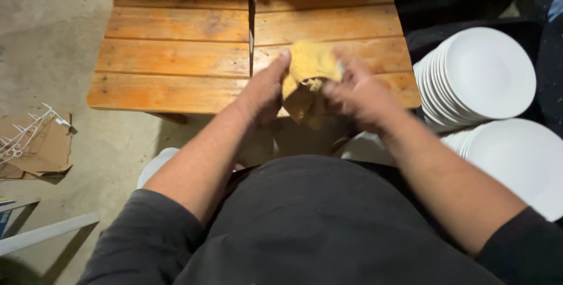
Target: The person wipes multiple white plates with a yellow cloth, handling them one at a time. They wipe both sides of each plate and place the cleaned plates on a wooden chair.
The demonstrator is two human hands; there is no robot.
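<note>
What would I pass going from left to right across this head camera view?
Cardboard piece with white wire rack → left hand → yellow cloth → right hand → stacks of white plates.

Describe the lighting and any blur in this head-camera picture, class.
Head view: the right hand is smeared by motion blur; the left hand and crumpled yellow cloth are sharper; the slatted orange wooden table is brightly lit, the stacked round white plates almost glare, the top right corner falls dark.

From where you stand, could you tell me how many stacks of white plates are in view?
2: one stack right of the wooden table, another just nearer to the person; more may be hidden.
</note>
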